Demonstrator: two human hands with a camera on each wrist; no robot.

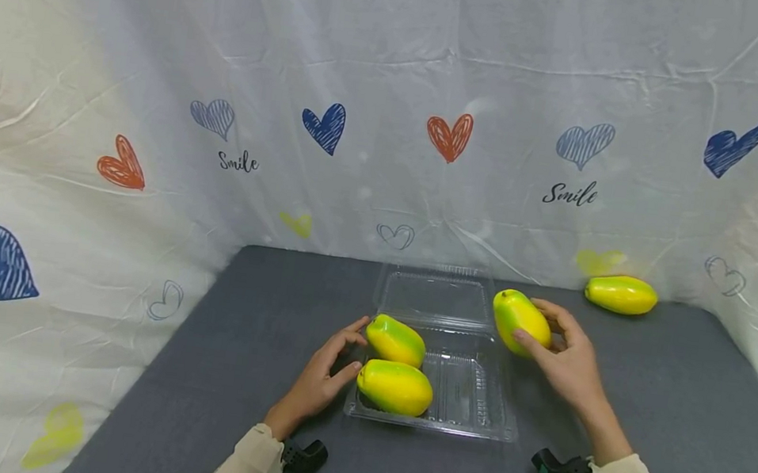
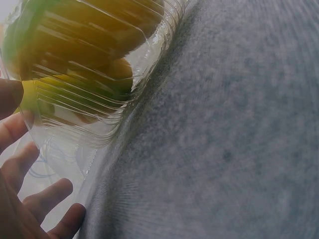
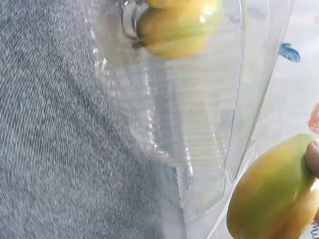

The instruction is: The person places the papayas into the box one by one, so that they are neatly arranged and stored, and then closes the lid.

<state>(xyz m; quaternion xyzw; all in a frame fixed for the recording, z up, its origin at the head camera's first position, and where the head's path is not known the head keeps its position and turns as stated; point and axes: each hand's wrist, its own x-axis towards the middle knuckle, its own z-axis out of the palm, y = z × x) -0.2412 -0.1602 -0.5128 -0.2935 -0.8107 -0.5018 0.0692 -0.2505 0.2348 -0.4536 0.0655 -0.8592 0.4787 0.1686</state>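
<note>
Head view: glossy, oblong yellow-green papaya (image 1: 511, 316) gripped in curled fingers of right hand (image 1: 573, 370), held near right rear corner of clear, ribbed plastic clamshell (image 1: 467, 388). Two papayas (image 1: 395, 388) lie in its left half; lid (image 1: 438, 296) folded back. Left hand (image 1: 319, 379), fingers loosely spread, at left rim. Fourth papaya (image 1: 621, 295) at back of grey, fabric-textured surface (image 1: 244, 331).

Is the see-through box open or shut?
Open. The clear box has its lid flipped back behind it, and two yellow-green fruits sit inside with nothing covering them.
</note>
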